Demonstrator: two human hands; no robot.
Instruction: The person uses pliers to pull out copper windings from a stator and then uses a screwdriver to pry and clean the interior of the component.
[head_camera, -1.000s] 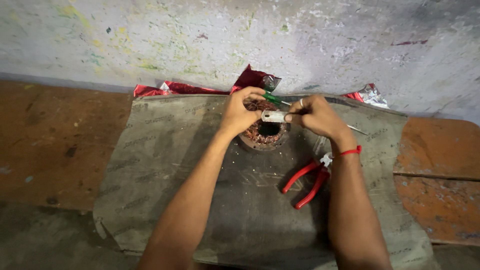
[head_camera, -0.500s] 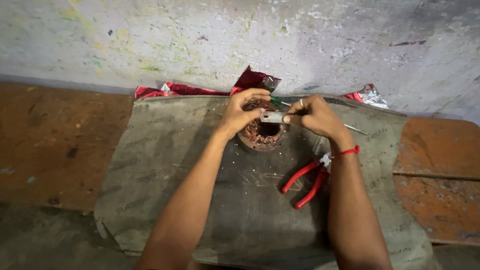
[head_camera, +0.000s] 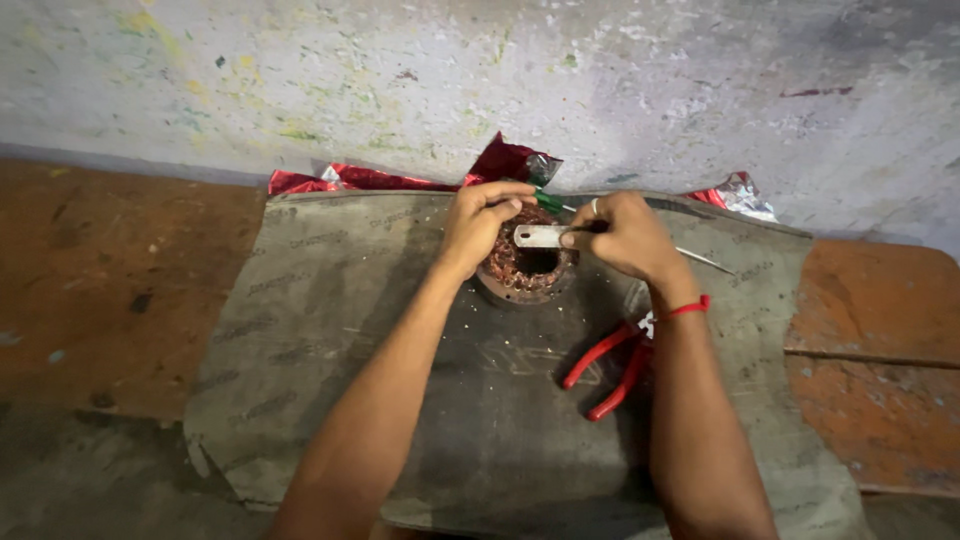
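A round motor stator (head_camera: 524, 270) with copper windings sits on a grey mat (head_camera: 340, 330) near the wall. My left hand (head_camera: 478, 222) grips the stator's left rim, fingers curled over its top. My right hand (head_camera: 620, 235) pinches a flat pale strip (head_camera: 540, 236) laid across the stator's opening. A red thread circles my right wrist. A green-handled screwdriver (head_camera: 548, 202) lies just behind the stator, partly hidden by my hands.
Red-handled pliers (head_camera: 605, 368) lie on the mat under my right forearm. Red foil wrappers (head_camera: 350, 180) are tucked between the mat and the stained wall. Brown floor (head_camera: 110, 280) lies to the left, orange slabs (head_camera: 880, 340) to the right.
Both hands stay on the stator. The pale strip has shifted slightly across the opening; otherwise almost nothing moved.
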